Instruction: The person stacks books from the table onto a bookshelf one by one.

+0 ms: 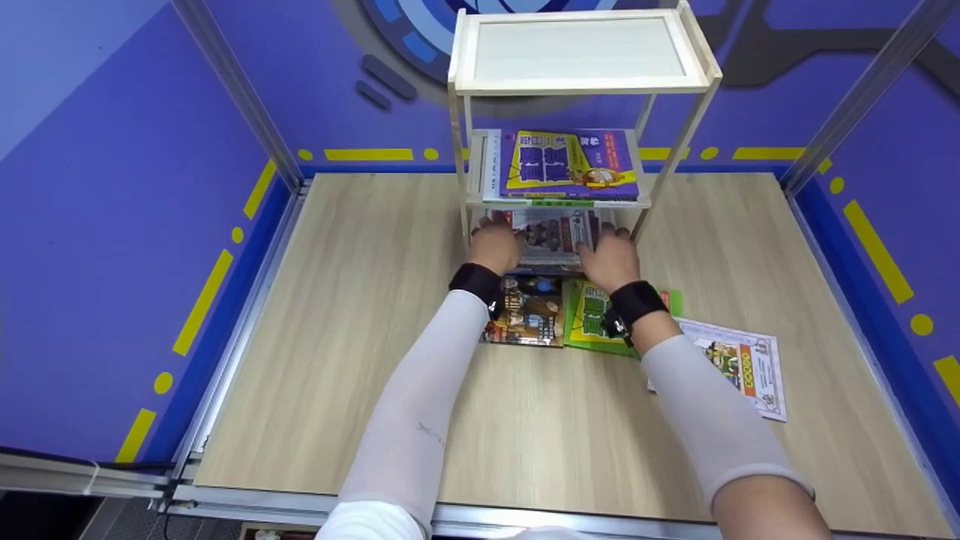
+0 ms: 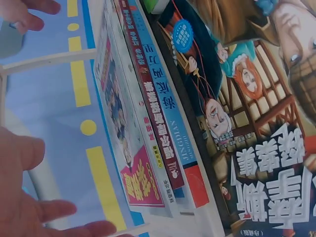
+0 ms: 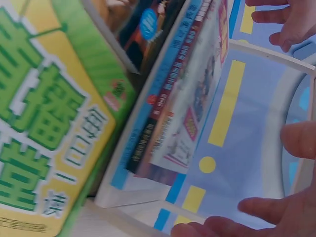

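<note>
A stack of books (image 1: 546, 231) lies on the rack's bottom shelf, its spines facing me. My left hand (image 1: 496, 246) is at the left end of the stack, and my right hand (image 1: 611, 259) is at the right end. In the left wrist view, the left hand (image 2: 34, 197) has its fingers loosely extended, holding nothing. The right wrist view shows the right hand (image 3: 276, 207) likewise relaxed beside the top book. Whether the fingertips touch the books is unclear. Below the hands lie a dark illustrated book (image 1: 529, 319) and a green-and-yellow book (image 1: 589, 319), partly covered by the right wrist.
The light wooden rack (image 1: 585, 88) stands against the back wall. A purple-and-yellow book (image 1: 570, 161) tops the pile on its middle shelf. On the table (image 1: 345, 315), a white-bordered book (image 1: 765, 375) lies partly under the right forearm. Blue panels (image 1: 150, 225) enclose the sides.
</note>
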{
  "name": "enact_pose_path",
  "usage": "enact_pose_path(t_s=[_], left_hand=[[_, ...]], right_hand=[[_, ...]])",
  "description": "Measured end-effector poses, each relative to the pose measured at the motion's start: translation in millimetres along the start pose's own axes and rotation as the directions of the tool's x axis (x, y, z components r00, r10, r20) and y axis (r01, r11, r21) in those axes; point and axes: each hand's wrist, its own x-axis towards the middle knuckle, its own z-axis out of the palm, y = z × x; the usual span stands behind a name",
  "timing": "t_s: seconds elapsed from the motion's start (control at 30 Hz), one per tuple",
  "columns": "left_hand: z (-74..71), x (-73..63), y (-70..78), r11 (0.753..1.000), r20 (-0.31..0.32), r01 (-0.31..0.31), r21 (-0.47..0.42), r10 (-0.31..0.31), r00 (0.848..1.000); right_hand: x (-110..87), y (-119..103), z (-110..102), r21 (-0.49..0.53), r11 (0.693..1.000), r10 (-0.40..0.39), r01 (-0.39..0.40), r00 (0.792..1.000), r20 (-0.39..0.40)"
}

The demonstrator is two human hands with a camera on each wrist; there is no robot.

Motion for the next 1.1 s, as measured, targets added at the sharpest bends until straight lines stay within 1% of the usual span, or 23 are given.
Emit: enact_pose_path(t_s=[0.1,0.2,0.3,0.37,0.47,0.57,0.6,0.7,0.8,0.87,0.93,1.03,1.1], left_hand=[[-0.9,-6.6,0.0,0.999,-0.019,-0.041,0.013,0.042,0.999],[-5.4,-13.1,4.3,0.997,-0.037,-0.077,0.027,0.078,0.996],[-7.2,-21.7,9.3,0.996,-0.046,-0.083,0.015,0.084,0.995],[-5.8,-27.6,12.8,0.996,-0.058,-0.089,0.016,0.089,0.994],[-0.8,-37.2,17.4,0.995,-0.035,-0.093,0.04,0.095,0.995],[7.9,-48.0,22.3,0.993,0.025,-0.1,0.065,0.098,0.995],[11.2,-52.4,23.7,0.993,0.05,-0.096,0.067,0.093,0.994],[21.4,-66.0,26.3,0.992,0.086,-0.102,0.07,0.096,0.992],[29.4,-80.5,27.5,0.992,0.1,-0.106,0.074,0.099,0.99],[32.3,-90.1,27.3,0.991,0.098,-0.104,0.08,0.096,0.991],[34.1,-99.5,26.7,0.993,0.082,-0.088,0.082,0.081,0.993],[37.0,-114.3,26.3,0.994,0.065,-0.061,0.091,0.055,0.996],[40.4,-124.6,26.9,0.995,0.069,-0.037,0.088,0.031,0.997]], right_hand=[[-8.1,5,5,0.021,0.999,-0.024,0.024,0.999,-0.023],[-12.7,9,7,0.018,0.998,-0.052,0.054,0.997,-0.061],[-15.4,11,8,0.016,0.997,-0.068,0.069,0.995,-0.078],[-16.3,11,10,0.019,0.997,-0.074,0.075,0.995,-0.072],[-18.1,8,13,0.029,0.996,-0.081,0.082,0.996,-0.048],[-22.5,6,15,0.017,0.996,-0.086,0.086,0.996,-0.029],[-24.7,5,16,0.016,0.996,-0.087,0.088,0.996,-0.029],[-32.5,4,21,0.0,0.996,-0.094,0.094,0.995,-0.02],[-41.7,3,27,-0.036,0.993,-0.11,0.11,0.994,0.002],[-48.7,3,32,-0.078,0.988,-0.129,0.13,0.992,0.011],[-56.8,2,35,-0.107,0.984,-0.14,0.141,0.99,0.009],[-68.8,3,40,-0.11,0.984,-0.141,0.141,0.99,0.004],[-77.8,3,44,-0.1,0.987,-0.127,0.127,0.992,0.012]])
